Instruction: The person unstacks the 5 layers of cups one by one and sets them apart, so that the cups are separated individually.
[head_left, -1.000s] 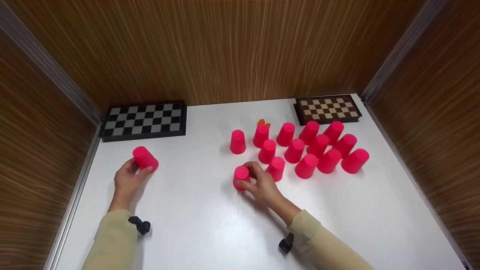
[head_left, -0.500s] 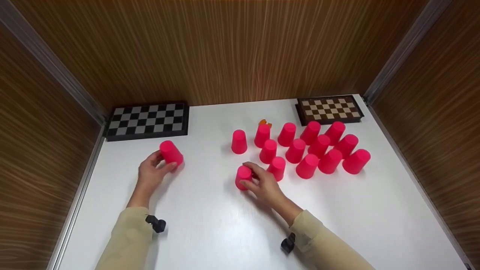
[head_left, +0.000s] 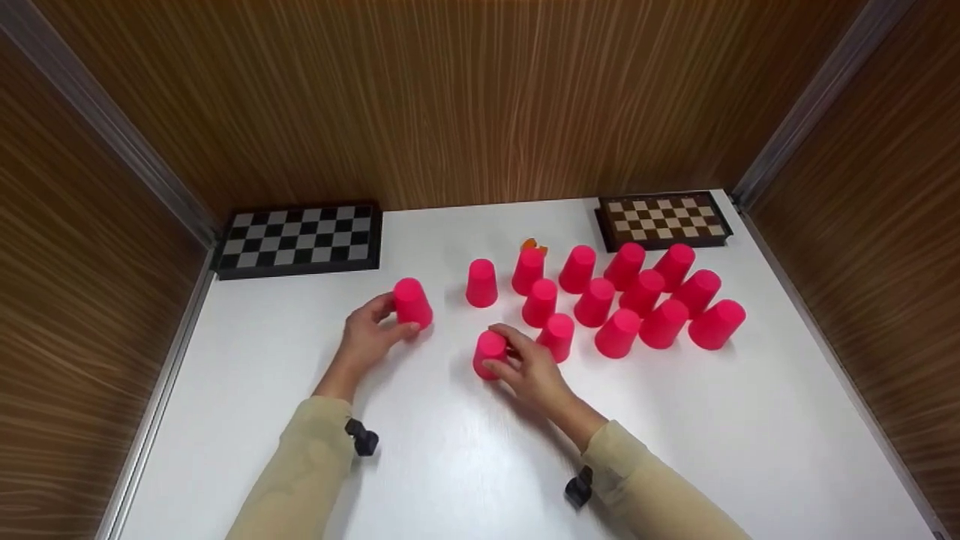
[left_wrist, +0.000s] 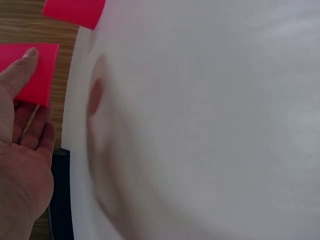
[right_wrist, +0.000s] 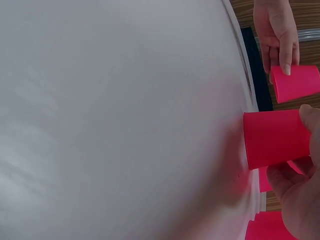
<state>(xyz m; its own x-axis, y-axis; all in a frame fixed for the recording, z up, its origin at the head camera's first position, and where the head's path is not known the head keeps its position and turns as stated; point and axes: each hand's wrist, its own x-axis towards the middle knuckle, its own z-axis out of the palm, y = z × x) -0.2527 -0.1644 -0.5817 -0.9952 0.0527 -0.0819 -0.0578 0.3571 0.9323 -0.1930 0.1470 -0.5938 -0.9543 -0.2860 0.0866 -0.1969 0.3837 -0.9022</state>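
My left hand (head_left: 369,334) grips a pink plastic cup (head_left: 412,304) between thumb and fingers, its narrow base upward, left of the cup group. In the left wrist view the thumb lies along the side of this held cup (left_wrist: 42,75), near its wide rim. My right hand (head_left: 534,371) holds another upside-down pink cup (head_left: 490,354), nearer to me and a little to the right. The right wrist view has this cup (right_wrist: 275,137) large, with the thumb on one side and fingers on the other. Beyond it shows the left hand (right_wrist: 279,30) with its cup.
Several more pink cups (head_left: 596,301) stand upside down in loose rows at centre right on the white table (head_left: 435,465). A black-and-grey checkered board (head_left: 300,236) lies back left, a smaller brown one (head_left: 664,219) back right. A small orange object (head_left: 531,244) sits behind the cups.
My left hand has carried its cup rightward from the table's left side toward the group, and the cup leans less now. The right hand and its cup have stayed nearly in place.
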